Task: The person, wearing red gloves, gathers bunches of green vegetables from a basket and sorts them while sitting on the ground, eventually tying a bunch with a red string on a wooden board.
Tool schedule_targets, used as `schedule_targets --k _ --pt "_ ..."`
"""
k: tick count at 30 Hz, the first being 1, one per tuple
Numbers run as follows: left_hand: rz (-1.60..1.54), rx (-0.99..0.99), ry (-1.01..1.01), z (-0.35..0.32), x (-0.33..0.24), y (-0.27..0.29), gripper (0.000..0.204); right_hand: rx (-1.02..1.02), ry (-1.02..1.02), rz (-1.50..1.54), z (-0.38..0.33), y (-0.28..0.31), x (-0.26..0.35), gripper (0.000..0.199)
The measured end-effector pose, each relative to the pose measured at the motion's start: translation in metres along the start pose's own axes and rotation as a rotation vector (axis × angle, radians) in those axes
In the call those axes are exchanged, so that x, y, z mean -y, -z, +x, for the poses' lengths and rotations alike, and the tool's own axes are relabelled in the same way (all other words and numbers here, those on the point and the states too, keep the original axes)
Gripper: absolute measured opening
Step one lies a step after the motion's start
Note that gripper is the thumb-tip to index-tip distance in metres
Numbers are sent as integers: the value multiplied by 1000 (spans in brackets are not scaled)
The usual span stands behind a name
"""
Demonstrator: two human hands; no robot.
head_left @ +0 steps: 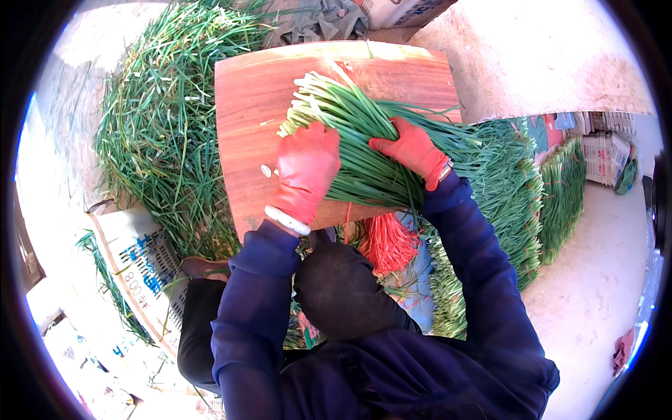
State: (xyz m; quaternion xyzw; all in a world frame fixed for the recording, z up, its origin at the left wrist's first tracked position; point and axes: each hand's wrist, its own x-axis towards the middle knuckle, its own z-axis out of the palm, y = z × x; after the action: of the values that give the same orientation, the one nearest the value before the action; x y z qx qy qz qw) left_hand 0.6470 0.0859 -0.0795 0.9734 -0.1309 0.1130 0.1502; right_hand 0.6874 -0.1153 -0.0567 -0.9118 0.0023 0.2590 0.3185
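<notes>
Handling of cut green stalks at a reddish wooden surface. The bunch of green stalks is laid slantwise across the surface, its pale ends toward the upper left. It is gripped from above by the gloved right hand, the thumb pressed across the stalks. The gloved left hand is curled at the pale ends; whether stalks are pinched in it cannot be told. The step in hand is judged to be the gathering and evening of the bunch; for the next move, a firm right-hand hold and aligned pale ends seem to be called for. Red strands are seen beyond the near edge. Outward, a loose green heap is shown at left, stacked green bundles at right.
</notes>
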Motion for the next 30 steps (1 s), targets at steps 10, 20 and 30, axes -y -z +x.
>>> schedule_targets --k 10,20,30 --pt "-394 509 37 -88 27 52 12 -10 26 113 -10 2 -9 62" --pt "-306 -177 -6 -3 22 44 11 -151 194 122 -18 -13 -17 63" --pt "57 62 -20 10 25 9 8 -101 -5 313 -20 -17 -17 57"
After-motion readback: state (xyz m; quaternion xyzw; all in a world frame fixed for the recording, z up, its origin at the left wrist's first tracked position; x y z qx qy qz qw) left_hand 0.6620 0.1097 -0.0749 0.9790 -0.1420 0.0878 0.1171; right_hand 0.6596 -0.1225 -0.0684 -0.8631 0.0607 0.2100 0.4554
